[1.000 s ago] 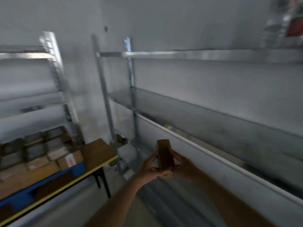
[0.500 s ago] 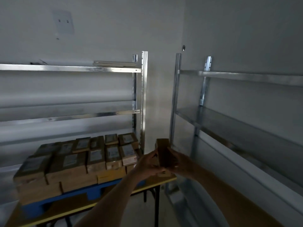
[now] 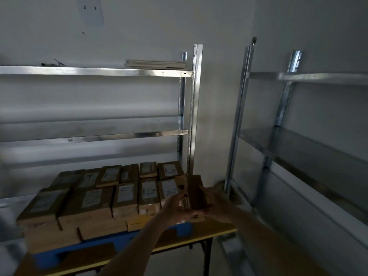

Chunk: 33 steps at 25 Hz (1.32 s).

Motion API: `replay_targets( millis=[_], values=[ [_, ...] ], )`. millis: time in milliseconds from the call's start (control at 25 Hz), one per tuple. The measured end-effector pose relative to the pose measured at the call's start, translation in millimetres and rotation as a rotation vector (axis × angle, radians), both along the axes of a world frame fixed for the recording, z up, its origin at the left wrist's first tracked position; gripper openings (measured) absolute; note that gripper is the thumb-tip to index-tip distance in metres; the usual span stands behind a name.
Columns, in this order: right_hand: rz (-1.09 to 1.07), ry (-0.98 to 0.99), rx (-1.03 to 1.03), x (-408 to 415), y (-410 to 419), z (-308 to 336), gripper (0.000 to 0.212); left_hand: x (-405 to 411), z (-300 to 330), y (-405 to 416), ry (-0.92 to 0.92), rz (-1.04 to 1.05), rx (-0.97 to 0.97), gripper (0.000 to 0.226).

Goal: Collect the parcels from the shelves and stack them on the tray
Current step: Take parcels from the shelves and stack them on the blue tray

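Transfer step — a brown cardboard parcel (image 3: 196, 193) is held upright between both hands, just in front of the stacked parcels (image 3: 103, 198) on the blue tray (image 3: 111, 243), which rests on the desk (image 3: 217, 231). Left hand (image 3: 175, 206) and right hand (image 3: 216, 205) each keep a closed grip on its sides, fingers curled round it. Next move, as judged: turn the parcel flat and set it at the stack's near right end — square with its neighbours.

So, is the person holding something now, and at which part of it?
Yes: both hands hold one brown parcel upright, the left hand and the right hand gripping its lower part from opposite sides.
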State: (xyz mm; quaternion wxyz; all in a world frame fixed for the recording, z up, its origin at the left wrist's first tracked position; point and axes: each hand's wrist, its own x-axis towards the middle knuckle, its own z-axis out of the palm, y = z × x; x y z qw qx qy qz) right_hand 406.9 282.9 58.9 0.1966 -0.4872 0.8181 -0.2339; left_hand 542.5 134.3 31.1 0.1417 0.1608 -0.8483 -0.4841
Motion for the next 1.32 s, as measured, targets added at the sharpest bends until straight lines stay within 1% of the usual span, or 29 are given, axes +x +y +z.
replay_targets(
  millis=[120, 280, 360, 480, 600, 720, 880, 960, 1080, 1200, 1320],
  values=[
    [-0.002, -0.068, 0.065, -61, -39, -44, 0.100, -44, -25, -29, -0.033, 0.050, 0.015, 0.075],
    [0.030, -0.092, 0.121, -106, -74, -71, 0.098, -91, -60, -61, -0.150, 0.131, 0.059, 0.072],
    [0.069, -0.153, 0.171, -131, -90, -88, 0.095, -113, -79, -72, -0.213, 0.167, 0.052, 0.075],
    [0.111, -0.239, 0.170, -155, -112, -111, 0.098, -133, -95, -85, -0.262, 0.173, 0.001, 0.078],
    [0.111, -0.287, 0.175, -167, -127, -123, 0.100, -145, -107, -100, -0.293, 0.211, -0.023, 0.072],
    [0.158, -0.293, 0.171, -170, -141, -126, 0.100, -151, -115, -113, -0.329, 0.230, -0.026, 0.069],
    [0.158, -0.273, 0.146, -173, -155, -133, 0.096, -153, -124, -126, -0.343, 0.182, -0.135, 0.056],
    [0.184, -0.243, 0.158, -173, -160, -136, 0.090, -150, -125, -129, -0.318, 0.187, -0.183, 0.057],
    [0.186, -0.233, 0.149, -176, -170, -139, 0.082, -146, -126, -133, -0.303, 0.215, -0.171, 0.058],
    [0.178, -0.219, 0.144, -181, -178, -145, 0.082, -141, -124, -136, -0.288, 0.248, -0.164, 0.063],
    [0.170, -0.241, 0.173, -184, -185, -147, 0.084, -138, -124, -139, -0.287, 0.265, -0.178, 0.062]
  ],
)
